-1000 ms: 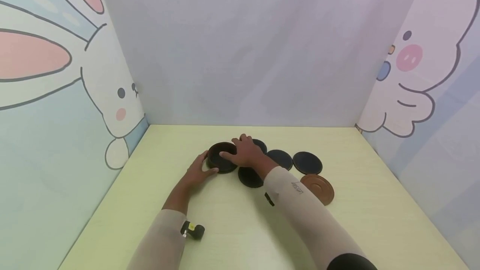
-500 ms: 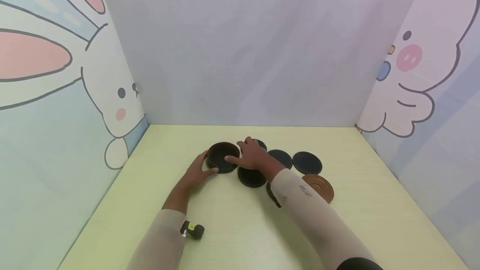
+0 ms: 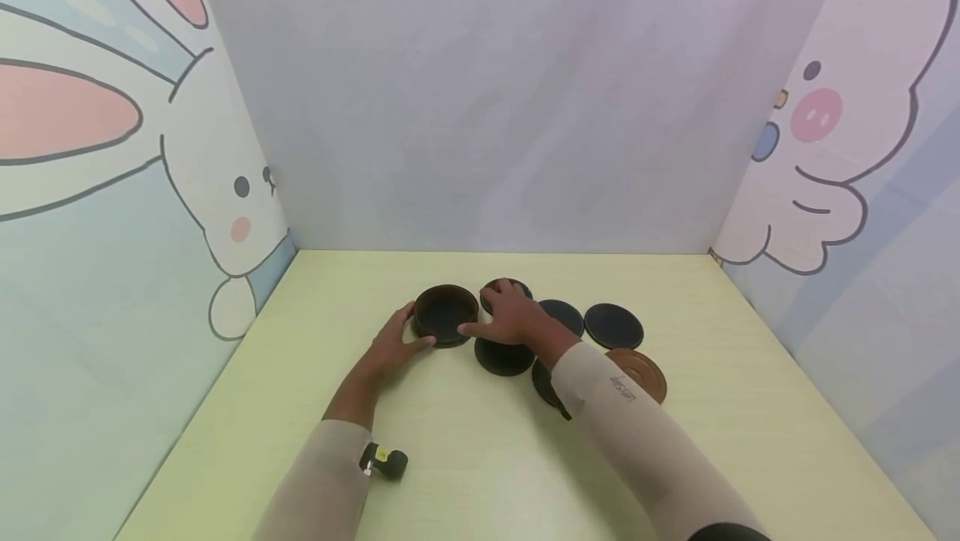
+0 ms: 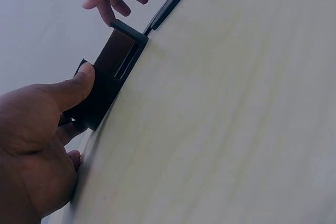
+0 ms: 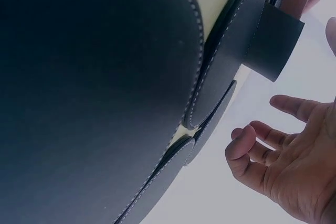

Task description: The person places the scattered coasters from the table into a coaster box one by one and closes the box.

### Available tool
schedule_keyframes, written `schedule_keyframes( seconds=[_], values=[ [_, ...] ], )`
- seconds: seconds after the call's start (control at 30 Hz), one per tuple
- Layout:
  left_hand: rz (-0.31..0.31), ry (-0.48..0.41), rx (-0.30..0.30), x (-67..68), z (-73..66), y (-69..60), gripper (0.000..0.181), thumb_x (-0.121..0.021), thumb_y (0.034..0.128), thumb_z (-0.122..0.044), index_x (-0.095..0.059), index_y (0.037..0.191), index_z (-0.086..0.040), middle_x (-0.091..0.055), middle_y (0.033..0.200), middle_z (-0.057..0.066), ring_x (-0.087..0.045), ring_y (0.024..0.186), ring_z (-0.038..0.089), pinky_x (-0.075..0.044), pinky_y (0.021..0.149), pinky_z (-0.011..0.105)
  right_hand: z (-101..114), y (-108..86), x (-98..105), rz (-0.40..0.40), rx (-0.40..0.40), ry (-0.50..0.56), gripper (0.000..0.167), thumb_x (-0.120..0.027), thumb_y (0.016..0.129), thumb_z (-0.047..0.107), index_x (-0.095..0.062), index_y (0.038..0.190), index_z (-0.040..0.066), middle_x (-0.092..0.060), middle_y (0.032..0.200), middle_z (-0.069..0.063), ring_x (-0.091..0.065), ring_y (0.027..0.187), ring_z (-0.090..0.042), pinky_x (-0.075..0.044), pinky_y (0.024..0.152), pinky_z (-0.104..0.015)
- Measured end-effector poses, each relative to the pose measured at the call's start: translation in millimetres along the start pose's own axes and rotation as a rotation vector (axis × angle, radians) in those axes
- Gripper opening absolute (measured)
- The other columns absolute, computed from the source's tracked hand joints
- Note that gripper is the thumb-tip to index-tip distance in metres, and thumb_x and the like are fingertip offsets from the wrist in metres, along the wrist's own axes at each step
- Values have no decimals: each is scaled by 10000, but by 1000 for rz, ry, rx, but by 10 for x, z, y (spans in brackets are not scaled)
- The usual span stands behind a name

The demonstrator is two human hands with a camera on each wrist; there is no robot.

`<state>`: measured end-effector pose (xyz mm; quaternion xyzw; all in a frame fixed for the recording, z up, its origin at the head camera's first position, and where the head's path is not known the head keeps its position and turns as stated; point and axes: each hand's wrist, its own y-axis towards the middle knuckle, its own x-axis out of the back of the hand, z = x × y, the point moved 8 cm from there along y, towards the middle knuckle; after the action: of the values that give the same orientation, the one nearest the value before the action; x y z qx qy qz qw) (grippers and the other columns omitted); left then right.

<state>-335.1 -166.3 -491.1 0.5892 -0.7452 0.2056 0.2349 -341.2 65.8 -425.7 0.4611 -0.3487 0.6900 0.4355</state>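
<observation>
A dark round coaster holder with a brown inside stands on the table. My left hand grips its left side, thumb on the outer wall and fingers behind, as the left wrist view shows on the holder. Just right of it, my right hand hovers over the dark coasters with its fingers loosely bent. In the right wrist view that hand holds nothing. One dark coaster lies below its palm; another, farther back, is partly covered by the fingers. White stitching edges a coaster.
More dark coasters lie to the right, one partly under the right forearm. A brown disc with ring marks sits near them, partly behind the sleeve. A pale wall closes off the table's far edge.
My right hand has drawn back from over the holder, moving right and slightly nearer, above the coasters. The left hand and the holder have stayed put.
</observation>
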Motion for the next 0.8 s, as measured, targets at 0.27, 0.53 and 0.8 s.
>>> schedule_keyframes(
  seconds=[0.27, 0.53, 0.8],
  values=[
    [0, 4, -4, -2, -27, -10, 943, -764, 1037, -402, -224, 1746, -90, -258, 1812, 205, -181, 1700, 450, -153, 1373, 677, -82, -46, -20, 21, -32, -26, 991, -654, 923, 795, -439, 1681, 194, -355, 1718, -224, -350, 1600, -477, -493, 1169, -686],
    [-1, 5, 0, 10, -27, -11, 935, -764, 1039, -390, -229, 1744, -89, -260, 1810, 207, -184, 1698, 451, -157, 1374, 669, -86, -127, -78, 85, -52, -52, 1055, -742, 865, 764, -416, 1699, 206, -347, 1716, -212, -393, 1560, -474, -504, 1139, -700],
    [4, 23, 2, -3, -19, -7, 938, -762, 1040, -394, -225, 1742, -78, -259, 1808, 215, -186, 1695, 460, -169, 1371, 674, -81, -188, -100, 102, -70, -79, 1096, -795, 821, 762, -421, 1697, 222, -393, 1654, -189, -452, 1495, -451, -551, 1079, -653]
  ],
)
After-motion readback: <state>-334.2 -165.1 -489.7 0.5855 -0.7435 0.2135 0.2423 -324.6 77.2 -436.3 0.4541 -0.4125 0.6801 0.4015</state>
